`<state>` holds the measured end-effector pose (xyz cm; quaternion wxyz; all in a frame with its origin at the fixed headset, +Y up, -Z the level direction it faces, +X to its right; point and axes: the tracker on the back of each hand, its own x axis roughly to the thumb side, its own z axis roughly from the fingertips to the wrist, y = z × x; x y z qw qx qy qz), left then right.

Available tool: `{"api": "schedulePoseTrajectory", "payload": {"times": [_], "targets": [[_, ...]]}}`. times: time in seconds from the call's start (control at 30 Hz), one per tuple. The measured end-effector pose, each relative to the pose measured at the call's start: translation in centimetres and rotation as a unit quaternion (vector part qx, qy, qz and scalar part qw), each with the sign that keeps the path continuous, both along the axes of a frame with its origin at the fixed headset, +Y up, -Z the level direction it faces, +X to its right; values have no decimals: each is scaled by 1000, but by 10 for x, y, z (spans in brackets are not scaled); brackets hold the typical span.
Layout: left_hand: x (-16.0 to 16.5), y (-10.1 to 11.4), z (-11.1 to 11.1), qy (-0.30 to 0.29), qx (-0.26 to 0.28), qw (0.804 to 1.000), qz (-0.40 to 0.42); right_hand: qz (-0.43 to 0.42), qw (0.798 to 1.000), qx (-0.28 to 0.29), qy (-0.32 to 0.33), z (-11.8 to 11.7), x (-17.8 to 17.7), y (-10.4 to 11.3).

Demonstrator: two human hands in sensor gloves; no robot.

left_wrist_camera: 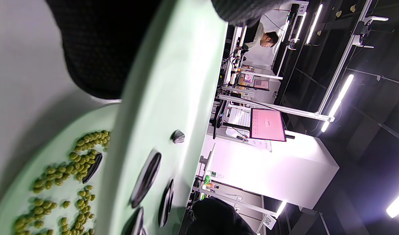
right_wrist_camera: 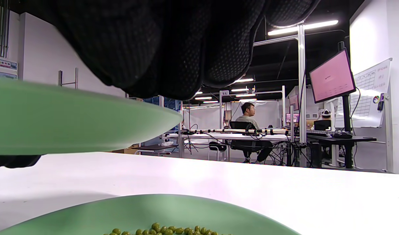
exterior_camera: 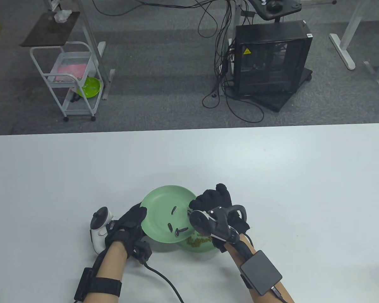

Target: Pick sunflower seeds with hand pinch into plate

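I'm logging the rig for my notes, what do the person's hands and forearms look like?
Both the left hand and the right hand wear black knit gloves; forearms are bare. A white tracker sits by the left, a black one on the right. Black strapped boxes with cables.

A black computer tower (exterior_camera: 271, 58) stands on grey carpet beyond the white bench (exterior_camera: 271, 176), cables (exterior_camera: 221, 63) trailing beside it; a white wheeled cart (exterior_camera: 72, 80) holds a lime-green bowl (exterior_camera: 90, 86).
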<state>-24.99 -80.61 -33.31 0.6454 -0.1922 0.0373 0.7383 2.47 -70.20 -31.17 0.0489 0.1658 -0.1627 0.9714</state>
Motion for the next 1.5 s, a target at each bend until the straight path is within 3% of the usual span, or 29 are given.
{"api": "schedulePoseTrajectory", "payload": {"times": [0.83, 1.5], "targets": [[-32, 2, 2, 96, 5, 995, 14, 13, 999, -40, 13, -5, 2, -15], [-36, 3, 4, 112, 5, 993, 22, 134, 982, -125, 39, -8, -20, -51]]}}
